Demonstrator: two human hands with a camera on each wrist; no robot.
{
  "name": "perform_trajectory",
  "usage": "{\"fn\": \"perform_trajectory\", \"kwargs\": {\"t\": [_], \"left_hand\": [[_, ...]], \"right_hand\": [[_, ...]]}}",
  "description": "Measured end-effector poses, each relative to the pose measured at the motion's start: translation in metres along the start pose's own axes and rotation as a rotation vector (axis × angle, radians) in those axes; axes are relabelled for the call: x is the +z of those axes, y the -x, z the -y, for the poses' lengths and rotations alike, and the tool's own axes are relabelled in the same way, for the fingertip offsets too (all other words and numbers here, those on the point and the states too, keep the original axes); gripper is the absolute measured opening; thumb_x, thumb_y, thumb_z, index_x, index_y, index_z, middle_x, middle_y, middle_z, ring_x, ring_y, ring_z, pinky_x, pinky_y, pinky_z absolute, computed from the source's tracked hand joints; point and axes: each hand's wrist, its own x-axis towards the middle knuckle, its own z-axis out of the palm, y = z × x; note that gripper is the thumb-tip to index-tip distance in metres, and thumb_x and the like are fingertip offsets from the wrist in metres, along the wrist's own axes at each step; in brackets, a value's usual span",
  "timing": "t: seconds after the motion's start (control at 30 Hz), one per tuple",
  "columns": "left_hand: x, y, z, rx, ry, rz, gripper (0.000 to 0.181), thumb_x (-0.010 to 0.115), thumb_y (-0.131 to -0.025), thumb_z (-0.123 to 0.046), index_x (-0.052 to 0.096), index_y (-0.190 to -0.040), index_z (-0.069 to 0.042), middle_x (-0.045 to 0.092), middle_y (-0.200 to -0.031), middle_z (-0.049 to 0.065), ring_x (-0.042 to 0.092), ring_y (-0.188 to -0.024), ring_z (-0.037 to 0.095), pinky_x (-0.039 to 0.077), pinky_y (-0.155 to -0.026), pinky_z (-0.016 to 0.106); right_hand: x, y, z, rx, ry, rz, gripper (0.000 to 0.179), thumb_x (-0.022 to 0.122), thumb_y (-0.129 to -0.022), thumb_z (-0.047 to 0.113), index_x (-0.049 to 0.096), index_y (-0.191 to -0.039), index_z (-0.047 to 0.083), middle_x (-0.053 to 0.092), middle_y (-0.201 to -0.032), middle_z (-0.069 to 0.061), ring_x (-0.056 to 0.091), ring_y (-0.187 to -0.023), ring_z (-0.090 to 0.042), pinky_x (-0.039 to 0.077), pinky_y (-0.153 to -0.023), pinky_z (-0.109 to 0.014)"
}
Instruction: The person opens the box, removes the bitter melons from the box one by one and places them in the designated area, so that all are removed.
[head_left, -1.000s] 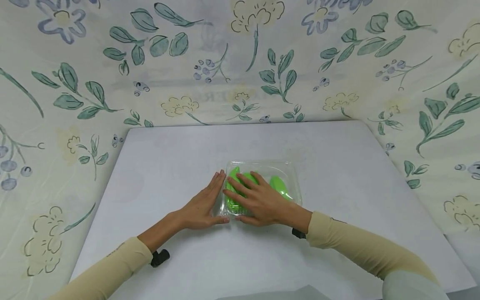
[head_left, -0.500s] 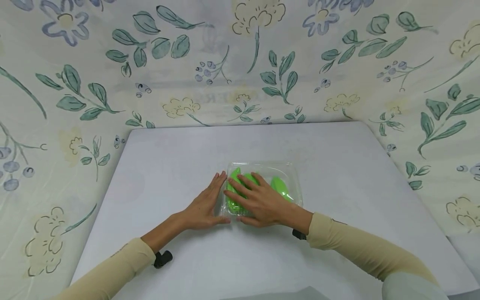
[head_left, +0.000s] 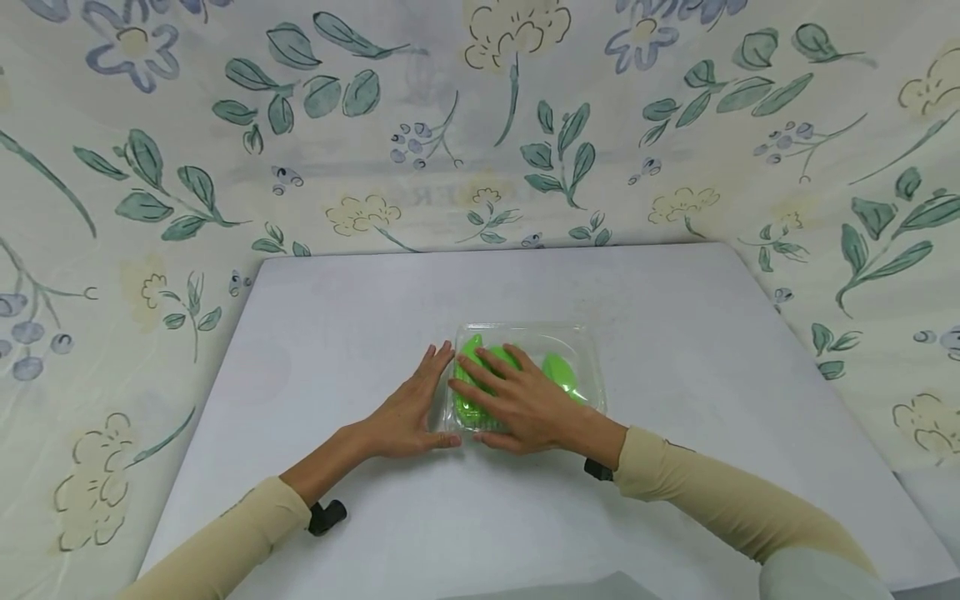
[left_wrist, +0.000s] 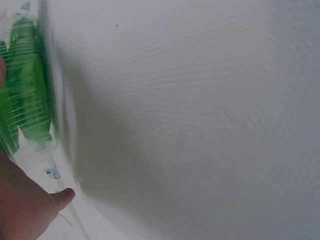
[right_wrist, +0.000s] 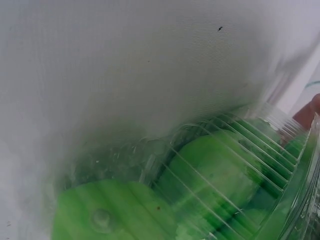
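Note:
A clear, ribbed plastic container [head_left: 588, 342] lies on the white table, with several smooth bright-green things inside. One long green piece [left_wrist: 32, 95] shows through the wall in the left wrist view; a rounder green piece [head_left: 557, 369] lies toward the right. My right hand [head_left: 528, 407] rests on top of the container with its fingers spread, hiding part of the contents. Along the left side is my left hand [head_left: 401, 417], fingers straight against the edge and thumb stretched toward the front left corner. In the right wrist view, green pieces [right_wrist: 215, 165] fill the container under its ribs.
The white tabletop [head_left: 337, 317] stretches around the container on all sides. Behind it and to both sides hangs a floral cloth [head_left: 450, 192]. A small black device [head_left: 327, 517] sits at the left wrist and another [head_left: 597, 469] at the right.
The whole head view has shifted very slightly. Both hands and the container keep the same positions relative to each other.

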Motion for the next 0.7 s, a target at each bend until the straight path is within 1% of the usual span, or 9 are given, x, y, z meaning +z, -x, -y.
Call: {"fn": "perform_trajectory", "kwargs": {"t": [0.13, 0.3, 0.37, 0.53, 0.7], "left_hand": [[0.0, 0.0, -0.001, 0.002, -0.009, 0.006, 0.123, 0.079, -0.078, -0.053, -0.002, -0.157, -0.007, -0.006, -0.164, 0.008, -0.007, -0.148, 0.033, 0.017, -0.113, 0.059], [-0.002, 0.0, -0.001, -0.009, -0.02, 0.022, 0.123, 0.078, -0.078, -0.054, -0.003, -0.157, -0.008, -0.007, -0.164, 0.007, -0.009, -0.148, 0.029, 0.017, -0.113, 0.058], [-0.004, 0.0, -0.002, -0.014, -0.019, 0.031, 0.123, 0.078, -0.078, -0.054, -0.004, -0.158, -0.009, -0.007, -0.164, 0.006, -0.01, -0.148, 0.028, 0.018, -0.113, 0.059], [-0.01, 0.001, -0.007, -0.003, -0.036, 0.043, 0.123, 0.077, -0.078, -0.055, -0.005, -0.158, -0.01, -0.006, -0.164, 0.008, -0.008, -0.148, 0.031, 0.021, -0.111, 0.061], [-0.016, 0.0, -0.013, 0.012, -0.084, 0.05, 0.124, 0.076, -0.078, -0.056, -0.007, -0.157, -0.009, -0.008, -0.164, 0.009, -0.01, -0.148, 0.032, 0.021, -0.111, 0.061]], "right_hand": [[0.0, 0.001, 0.0, 0.001, 0.003, 0.006, 0.076, 0.045, -0.094, 0.063, 0.032, -0.155, 0.018, 0.027, -0.159, -0.013, 0.025, -0.144, -0.037, 0.024, -0.109, -0.062], [0.0, 0.002, -0.001, 0.002, -0.001, 0.002, 0.078, 0.047, -0.093, 0.064, 0.032, -0.154, 0.018, 0.027, -0.158, -0.013, 0.026, -0.143, -0.037, 0.024, -0.109, -0.062], [-0.001, 0.002, -0.001, 0.002, -0.005, 0.004, 0.078, 0.046, -0.093, 0.065, 0.032, -0.155, 0.018, 0.027, -0.159, -0.013, 0.025, -0.143, -0.037, 0.024, -0.109, -0.062], [-0.005, 0.002, -0.002, 0.008, -0.018, 0.033, 0.082, 0.043, -0.093, 0.069, 0.029, -0.156, 0.018, 0.024, -0.16, -0.013, 0.023, -0.144, -0.037, 0.023, -0.11, -0.061], [-0.013, 0.004, -0.005, 0.022, -0.055, 0.053, 0.085, 0.046, -0.092, 0.07, 0.027, -0.157, 0.019, 0.021, -0.161, -0.012, 0.018, -0.146, -0.036, 0.018, -0.112, -0.06]]}}
